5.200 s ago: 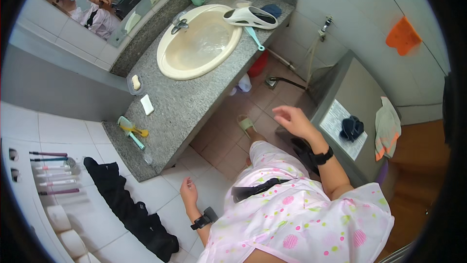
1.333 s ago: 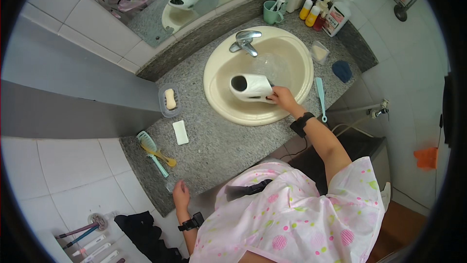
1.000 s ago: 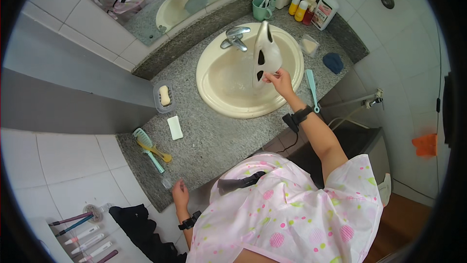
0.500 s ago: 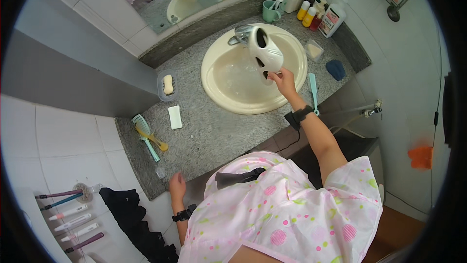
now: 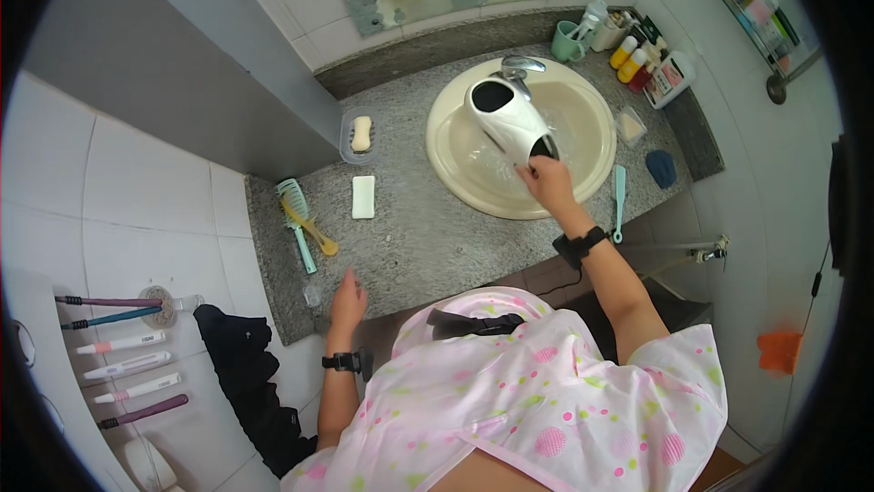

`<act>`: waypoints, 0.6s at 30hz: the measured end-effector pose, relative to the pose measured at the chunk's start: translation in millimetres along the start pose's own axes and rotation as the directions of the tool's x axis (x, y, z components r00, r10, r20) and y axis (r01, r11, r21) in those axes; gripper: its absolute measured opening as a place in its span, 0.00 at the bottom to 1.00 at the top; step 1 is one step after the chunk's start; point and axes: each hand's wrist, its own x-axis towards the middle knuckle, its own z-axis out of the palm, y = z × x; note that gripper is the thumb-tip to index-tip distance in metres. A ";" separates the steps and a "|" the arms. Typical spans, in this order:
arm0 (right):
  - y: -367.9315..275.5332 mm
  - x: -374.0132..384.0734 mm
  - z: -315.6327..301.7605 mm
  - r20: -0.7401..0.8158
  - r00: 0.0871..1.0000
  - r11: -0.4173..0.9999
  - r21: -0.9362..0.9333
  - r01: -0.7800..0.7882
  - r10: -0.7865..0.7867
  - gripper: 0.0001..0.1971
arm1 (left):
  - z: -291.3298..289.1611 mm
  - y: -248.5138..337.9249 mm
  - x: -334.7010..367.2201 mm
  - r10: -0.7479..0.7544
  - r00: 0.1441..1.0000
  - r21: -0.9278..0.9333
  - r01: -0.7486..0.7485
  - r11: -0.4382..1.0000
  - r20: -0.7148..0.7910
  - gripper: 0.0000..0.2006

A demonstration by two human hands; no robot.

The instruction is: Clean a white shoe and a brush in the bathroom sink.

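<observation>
Over the cream oval sink [image 5: 448, 167] my right hand [image 5: 550, 184] is closed on the near end of a white slip-on shoe [image 5: 515, 119]. The shoe is smooth and moulded, with a dark opening at its far end and another beside my fingers. It tilts toward the upper left, just below the chrome faucet [image 5: 521, 66]. Bubbly water shows in the basin around it; the shoe partly hides the stream. My left hand [image 5: 348, 304] is empty at the counter's front edge, fingers loosely extended. A white soap bar [image 5: 363, 197] lies farther in on the counter.
On the grey counter [image 5: 414, 251] are a soap dish [image 5: 359, 148], a green hairbrush [image 5: 298, 223] with a yellow brush across it, a light-blue brush [image 5: 619, 203] and a dark blue cloth [image 5: 661, 168]. A green mug [image 5: 566, 44] and several bottles stand at the back right.
The view has shifted, moving the scene right. My right hand has turned the shoe, so its far end now points up and left. My left hand has risen nearer the counter.
</observation>
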 end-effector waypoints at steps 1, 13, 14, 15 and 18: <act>-10.0 -2.2 6.8 0.036 0.999 1.000 0.020 0.010 -0.011 0.13 | -2.1 11.7 9.3 -0.006 0.999 -0.003 0.007 1.000 0.037 0.28; -75.2 -46.9 85.2 0.454 0.887 0.996 -0.016 -0.091 0.088 0.10 | 29.1 59.2 126.5 0.150 0.955 0.313 -0.065 0.948 -0.257 0.37; -75.6 -52.8 90.9 0.457 0.881 0.991 0.007 -0.136 0.117 0.14 | 28.3 64.5 136.2 0.124 0.951 0.316 -0.030 0.948 -0.282 0.39; -79.0 -52.3 89.6 0.529 0.838 0.978 0.066 -0.198 0.134 0.17 | 32.8 63.2 146.1 0.139 0.953 0.316 -0.048 0.948 -0.270 0.39; -86.5 -55.5 69.6 0.530 0.835 0.980 0.036 -0.194 0.146 0.18 | 48.0 59.7 171.2 0.104 0.957 0.403 0.015 0.915 -0.272 0.41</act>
